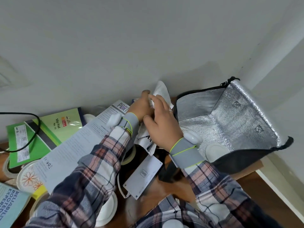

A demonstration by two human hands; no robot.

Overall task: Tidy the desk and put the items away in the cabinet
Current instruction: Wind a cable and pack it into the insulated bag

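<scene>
Holding crumpled paper [162, 90], hands [141, 108] [163, 123] covering its middle

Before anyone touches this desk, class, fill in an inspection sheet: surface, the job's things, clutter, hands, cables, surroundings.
Surface: brown wooden desk, mostly covered.
Job's things: folded printed paper held near the wall; foil-lined bag open at the right, with a white round lid inside.
Clutter: green slip pad, long instruction sheet, flower-patterned paper plate, tape roll, white card.
Hands: left hand grips the paper; right hand rests on it, fingers fairly straight.
Cables: black cable loops over the slip pad.
Surroundings: white wall behind; nothing else seen.
</scene>
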